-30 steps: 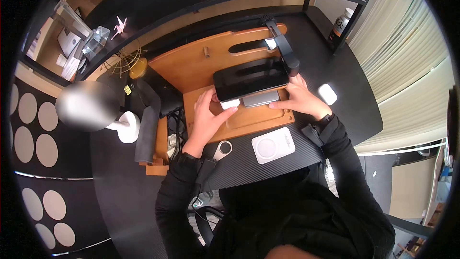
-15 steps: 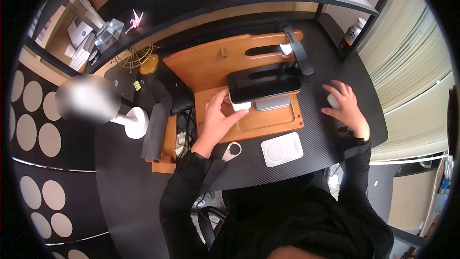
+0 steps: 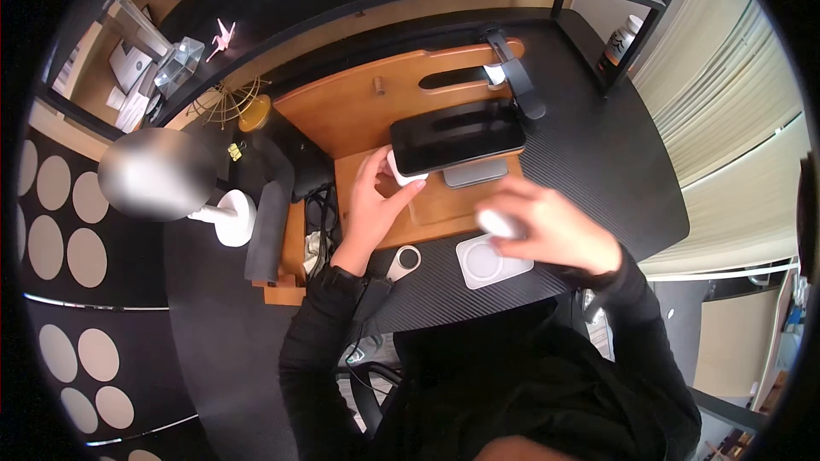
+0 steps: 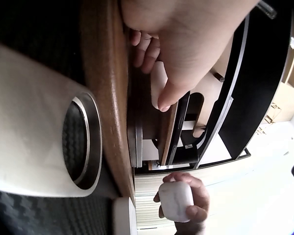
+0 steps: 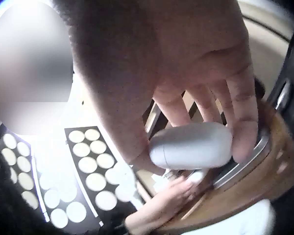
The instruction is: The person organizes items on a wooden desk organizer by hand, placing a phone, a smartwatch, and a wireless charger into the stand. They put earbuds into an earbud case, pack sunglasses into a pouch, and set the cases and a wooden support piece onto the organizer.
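Observation:
My right hand point(image 3: 559, 226) holds a white earbud case point(image 5: 191, 147) between thumb and fingers, raised over the front edge of a wooden desk organizer point(image 3: 316, 107). The case is blurred in the head view and overlaps a white pad with a ring mark point(image 3: 500, 271) on the desk. With my left hand point(image 3: 371, 213) I pinch a small white rounded block point(image 4: 158, 84) at the organizer's left side; my fingers partly hide it. Above that block a black phone point(image 3: 457, 138) lies on the organizer's ledge, and a grey slab point(image 3: 476, 174) sits below the phone.
A pale metallic piece with a round hole point(image 4: 29, 122) lies at the organizer's front. A dark-strapped watch point(image 3: 517, 85) hangs at its right end. To the left are a tangle of cables point(image 3: 320, 213) and a white lamp point(image 3: 235, 218). A black shelf frame point(image 3: 342, 21) spans the back.
My right hand left the organizer, went right to the earbud case on the desk, picked it up and brought it back left. My left hand stayed at the white block.

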A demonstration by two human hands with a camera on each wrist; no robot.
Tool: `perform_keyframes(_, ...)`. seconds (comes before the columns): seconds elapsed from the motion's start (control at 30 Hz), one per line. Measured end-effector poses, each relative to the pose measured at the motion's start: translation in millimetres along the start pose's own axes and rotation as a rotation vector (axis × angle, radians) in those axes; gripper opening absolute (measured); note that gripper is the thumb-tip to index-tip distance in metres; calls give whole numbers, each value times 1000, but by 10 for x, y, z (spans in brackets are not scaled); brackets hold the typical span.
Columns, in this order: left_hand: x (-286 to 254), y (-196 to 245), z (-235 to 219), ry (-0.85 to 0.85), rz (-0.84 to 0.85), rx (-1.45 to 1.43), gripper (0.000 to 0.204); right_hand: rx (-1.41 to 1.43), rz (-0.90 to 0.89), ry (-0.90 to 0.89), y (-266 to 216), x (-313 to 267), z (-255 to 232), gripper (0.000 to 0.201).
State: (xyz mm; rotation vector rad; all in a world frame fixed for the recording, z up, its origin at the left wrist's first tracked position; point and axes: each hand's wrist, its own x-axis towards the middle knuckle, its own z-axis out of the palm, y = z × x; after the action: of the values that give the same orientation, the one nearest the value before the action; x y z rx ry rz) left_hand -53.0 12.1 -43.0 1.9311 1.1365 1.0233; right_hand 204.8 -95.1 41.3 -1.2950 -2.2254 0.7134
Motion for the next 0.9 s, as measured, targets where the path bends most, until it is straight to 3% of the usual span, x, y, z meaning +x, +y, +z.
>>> perform_keyframes(0.07,-10,-43,4,56,19,19,63,-53,5,-49,-159,201,178,34)
perform_keyframes(0.23,22,-72,9,93,37,-19,62,-509,-339,187,-141,572,641,32)
perform_keyframes(0.27,24,-84,7,91,31,-28,62,-553,-332,204,-139,609,680,34)
perform_keyframes(0.4,2,-69,6,98,10,-33,63,-478,-329,165,-157,563,552,34)
perform_keyframes(0.57,-3,-54,19,107,22,-19,65,-349,-335,-132,-150,312,428,41)
perform_keyframes(0.9,-1,-56,-1,80,4,-45,63,-378,-282,-127,-140,407,528,59)
